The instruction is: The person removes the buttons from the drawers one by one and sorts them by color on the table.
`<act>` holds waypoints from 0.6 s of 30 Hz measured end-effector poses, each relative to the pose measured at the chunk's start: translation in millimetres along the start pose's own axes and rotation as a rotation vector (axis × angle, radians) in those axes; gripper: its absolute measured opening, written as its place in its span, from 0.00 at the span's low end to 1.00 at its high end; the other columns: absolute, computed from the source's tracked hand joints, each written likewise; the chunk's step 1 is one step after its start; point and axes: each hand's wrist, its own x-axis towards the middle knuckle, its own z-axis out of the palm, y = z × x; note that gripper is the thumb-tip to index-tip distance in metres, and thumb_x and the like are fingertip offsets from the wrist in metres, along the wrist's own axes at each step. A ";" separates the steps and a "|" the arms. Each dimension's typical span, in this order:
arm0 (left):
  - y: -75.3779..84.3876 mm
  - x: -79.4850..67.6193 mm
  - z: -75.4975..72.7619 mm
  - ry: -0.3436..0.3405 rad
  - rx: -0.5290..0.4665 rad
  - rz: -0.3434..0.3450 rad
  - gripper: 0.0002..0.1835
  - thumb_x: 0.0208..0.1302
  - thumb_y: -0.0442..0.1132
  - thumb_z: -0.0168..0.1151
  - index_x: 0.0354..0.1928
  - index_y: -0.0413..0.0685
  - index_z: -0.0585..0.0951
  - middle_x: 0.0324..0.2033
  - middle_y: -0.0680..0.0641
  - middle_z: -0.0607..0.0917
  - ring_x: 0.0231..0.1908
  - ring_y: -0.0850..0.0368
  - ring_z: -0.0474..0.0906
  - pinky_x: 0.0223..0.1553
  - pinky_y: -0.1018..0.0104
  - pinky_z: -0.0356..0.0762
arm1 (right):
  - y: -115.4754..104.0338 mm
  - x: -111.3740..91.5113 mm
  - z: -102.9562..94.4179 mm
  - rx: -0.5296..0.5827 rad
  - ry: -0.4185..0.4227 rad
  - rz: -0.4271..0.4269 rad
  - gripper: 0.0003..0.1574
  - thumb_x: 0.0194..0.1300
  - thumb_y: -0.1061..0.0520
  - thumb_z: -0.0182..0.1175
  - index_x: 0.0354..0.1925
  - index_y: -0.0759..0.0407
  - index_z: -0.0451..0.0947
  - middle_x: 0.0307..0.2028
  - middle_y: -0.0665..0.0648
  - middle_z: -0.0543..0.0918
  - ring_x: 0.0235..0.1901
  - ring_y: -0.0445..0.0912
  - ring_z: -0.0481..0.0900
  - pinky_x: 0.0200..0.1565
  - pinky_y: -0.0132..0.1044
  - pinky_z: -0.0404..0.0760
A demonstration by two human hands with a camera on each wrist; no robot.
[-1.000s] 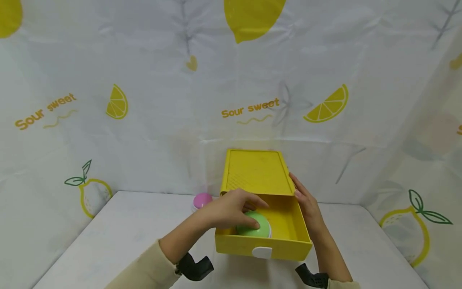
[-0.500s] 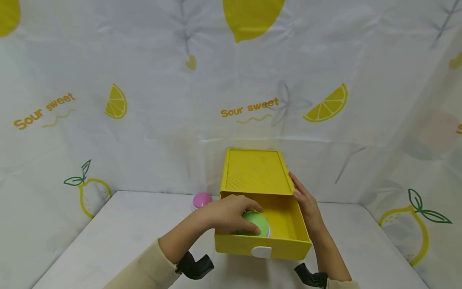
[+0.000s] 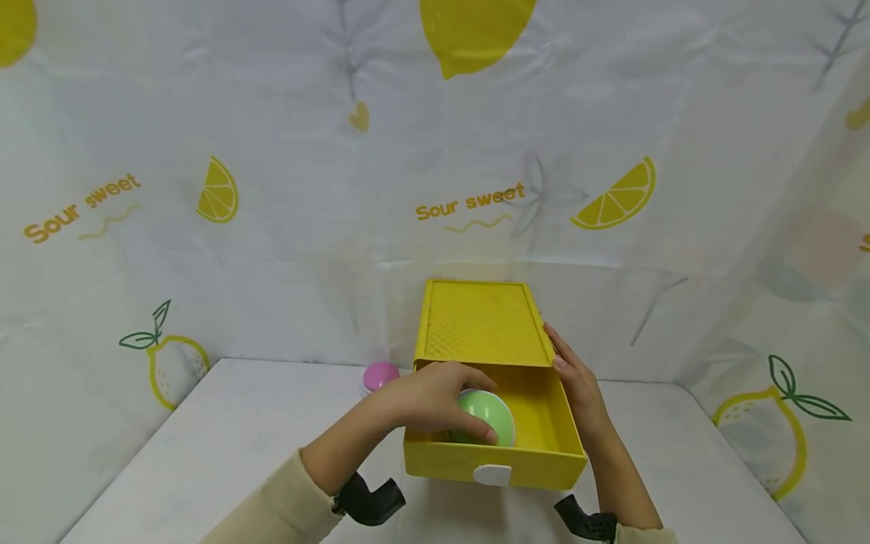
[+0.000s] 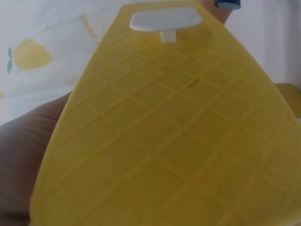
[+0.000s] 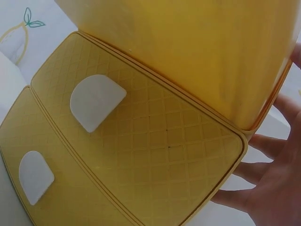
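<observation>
A yellow drawer box (image 3: 482, 325) stands at the back of the white table, its top drawer (image 3: 537, 457) pulled out toward me. Inside the drawer lies a green dome-shaped object (image 3: 495, 414). My left hand (image 3: 435, 397) reaches over the drawer's left wall and grips the dome with curled fingers. My right hand (image 3: 578, 385) rests flat against the box's right side, fingers straight. In the right wrist view, the right hand's fingers (image 5: 273, 188) lie spread beside the box. The left wrist view is filled by the drawer front (image 4: 178, 141) with its white handle (image 4: 164, 20).
A pink dome (image 3: 381, 375) sits on the table just left of the box. The right wrist view shows two lower drawer fronts with white handles (image 5: 96, 101). Lemon-print cloth walls close in the table (image 3: 204, 453) on three sides.
The green dome has shifted slightly right and tipped up under my left hand. The right hand and the drawer have stayed put.
</observation>
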 end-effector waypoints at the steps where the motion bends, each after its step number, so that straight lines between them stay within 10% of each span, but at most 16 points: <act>1: -0.2 0.1 0.1 0.001 -0.010 0.002 0.31 0.54 0.55 0.77 0.59 0.53 0.82 0.49 0.58 0.87 0.40 0.67 0.77 0.42 0.75 0.77 | -0.1 0.0 -0.1 0.000 0.000 0.002 0.33 0.83 0.47 0.34 0.81 0.41 0.46 0.81 0.59 0.52 0.58 0.35 0.77 0.51 0.28 0.83; 12: -3.2 -4.4 -4.2 0.043 -0.070 0.057 0.24 0.55 0.52 0.77 0.54 0.59 0.85 0.43 0.62 0.86 0.40 0.65 0.77 0.41 0.73 0.78 | -4.1 -0.2 1.7 -0.011 0.026 0.052 0.34 0.82 0.45 0.34 0.81 0.39 0.45 0.81 0.58 0.49 0.58 0.35 0.77 0.51 0.28 0.84; 18: -6.5 -11.3 -6.3 0.167 -0.274 0.092 0.23 0.54 0.47 0.78 0.53 0.56 0.85 0.44 0.55 0.86 0.40 0.61 0.80 0.40 0.70 0.82 | -3.6 -0.3 1.7 -0.011 0.027 0.024 0.34 0.82 0.47 0.34 0.81 0.43 0.45 0.81 0.62 0.49 0.57 0.34 0.76 0.50 0.27 0.84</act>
